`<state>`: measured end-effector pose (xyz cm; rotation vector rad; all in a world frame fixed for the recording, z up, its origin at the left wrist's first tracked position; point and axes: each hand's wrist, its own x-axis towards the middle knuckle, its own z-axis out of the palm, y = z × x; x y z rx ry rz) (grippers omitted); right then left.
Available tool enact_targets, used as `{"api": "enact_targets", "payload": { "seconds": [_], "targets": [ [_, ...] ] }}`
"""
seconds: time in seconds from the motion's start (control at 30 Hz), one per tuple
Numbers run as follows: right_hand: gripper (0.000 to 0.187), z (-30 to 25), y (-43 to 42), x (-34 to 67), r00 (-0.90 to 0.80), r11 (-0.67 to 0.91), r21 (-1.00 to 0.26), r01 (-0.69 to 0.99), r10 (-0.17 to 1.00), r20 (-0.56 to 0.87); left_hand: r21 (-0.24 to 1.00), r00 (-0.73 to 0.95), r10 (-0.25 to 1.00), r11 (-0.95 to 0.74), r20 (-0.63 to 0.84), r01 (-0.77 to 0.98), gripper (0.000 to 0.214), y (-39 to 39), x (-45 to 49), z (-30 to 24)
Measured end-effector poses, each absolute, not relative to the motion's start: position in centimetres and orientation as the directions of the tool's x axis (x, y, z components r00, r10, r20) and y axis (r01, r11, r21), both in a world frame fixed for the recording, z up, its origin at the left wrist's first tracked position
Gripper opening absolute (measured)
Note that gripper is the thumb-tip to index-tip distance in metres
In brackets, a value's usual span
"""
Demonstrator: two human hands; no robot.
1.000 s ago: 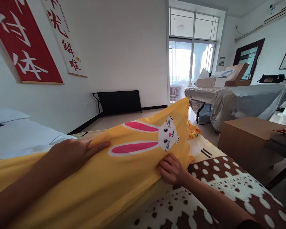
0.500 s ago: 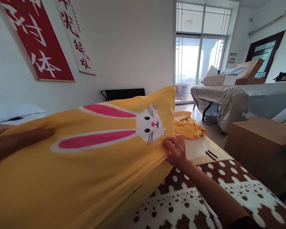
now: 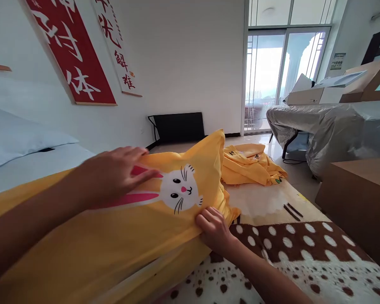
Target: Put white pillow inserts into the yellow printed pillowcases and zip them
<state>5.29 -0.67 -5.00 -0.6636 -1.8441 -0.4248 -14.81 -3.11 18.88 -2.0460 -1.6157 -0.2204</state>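
Showing, largest to smallest, what lies under and around my hands.
Bed: the bed [image 3: 38, 158] runs along the wall on my left, white sheet bare at its far side.
Blanket: a brown-and-cream spotted blanket [image 3: 304, 253] covers the near right part of the bed, under my right forearm.
Yellow pillowcase: the yellow pillowcase [image 3: 114, 240] lies lengthwise across the bed in front of me, its far corner raised in a point; the printed rabbit face [image 3: 179, 192] looks up near that end, with pink ears running back towards me.
Covered worktop: a worktop [image 3: 323, 126] draped in grey plastic stands at the right by the glass doors, with open cardboard boxes [image 3: 329, 90] on it.
Wooden box: a brown wooden box [image 3: 357, 198] stands beside the bed at the right edge.
White pillow: a white pillow [image 3: 15, 139] rests at the far left.
Red banner: a red banner [image 3: 72, 50] with white characters hangs on the wall above the bed.
Second yellow cloth: a crumpled yellow cloth [image 3: 251, 164] lies on the blanket just beyond the pillowcase's raised corner.
Left hand: my left hand [image 3: 114, 175] lies flat, fingers spread, pressing on the pillowcase over the pink ears, just beside the rabbit face.
Right hand: my right hand [image 3: 213, 230] pinches the pillowcase's near edge below the rabbit face, fingers curled into the fabric.
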Motion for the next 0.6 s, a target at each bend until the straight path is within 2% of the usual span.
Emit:
{"api": "enact_targets", "payload": {
  "seconds": [0.03,0.13,0.2,0.27,0.3,0.37,0.4,0.43,0.5,0.53,0.6],
  "targets": [
    [0.019,-5.0,-0.8,5.3,-0.269,0.785,-0.027,0.619,0.245,0.931,-0.294,0.329,0.865,-0.225,0.379,0.929,0.067,-2.0,-11.8,18.8],
    [0.017,-5.0,-1.3,5.5,-0.297,0.810,-0.027,0.586,0.246,0.923,-0.189,0.326,0.906,-0.282,0.272,0.941,0.076,1.3,-4.1,18.3],
    [0.015,-4.7,-1.4,5.9,-0.359,0.844,-0.031,0.536,0.261,0.896,-0.167,0.307,0.925,-0.273,0.225,0.947,0.077,3.0,-0.6,17.8],
    [0.014,-4.4,-1.1,6.5,-0.427,0.899,-0.118,0.422,0.312,0.849,-0.193,0.317,0.925,-0.278,0.211,0.941,0.073,4.0,1.4,17.2],
    [0.013,-4.3,-0.8,6.9,-0.431,0.914,-0.217,0.343,0.358,0.828,-0.208,0.332,0.920,-0.290,0.210,0.934,0.070,4.3,1.9,17.0],
    [0.013,-4.2,0.1,7.8,-0.304,0.872,-0.458,0.173,0.489,0.817,-0.221,0.363,0.907,-0.317,0.212,0.922,0.066,4.5,1.9,16.6],
    [0.013,-4.3,0.8,8.3,-0.160,0.825,-0.554,0.114,0.566,0.809,-0.221,0.374,0.901,-0.328,0.221,0.919,0.065,4.6,1.6,16.6],
    [0.014,-4.5,1.6,8.8,0.012,0.776,-0.624,0.092,0.625,0.780,-0.216,0.385,0.893,-0.338,0.233,0.916,0.065,4.5,1.2,16.8],
    [0.017,-5.3,3.2,9.7,0.286,0.691,-0.712,0.124,0.662,0.692,-0.193,0.388,0.880,-0.345,0.275,0.919,0.065,4.4,0.4,17.4],
    [0.020,-5.8,4.0,10.0,0.332,0.650,-0.745,0.150,0.676,0.658,-0.175,0.382,0.875,-0.344,0.296,0.923,0.065,4.2,0.1,17.9],
    [0.026,-7.3,5.2,10.3,0.274,0.595,-0.786,0.169,0.738,0.617,-0.125,0.368,0.868,-0.346,0.333,0.930,0.063,3.7,-0.5,19.1]
  ]
}}
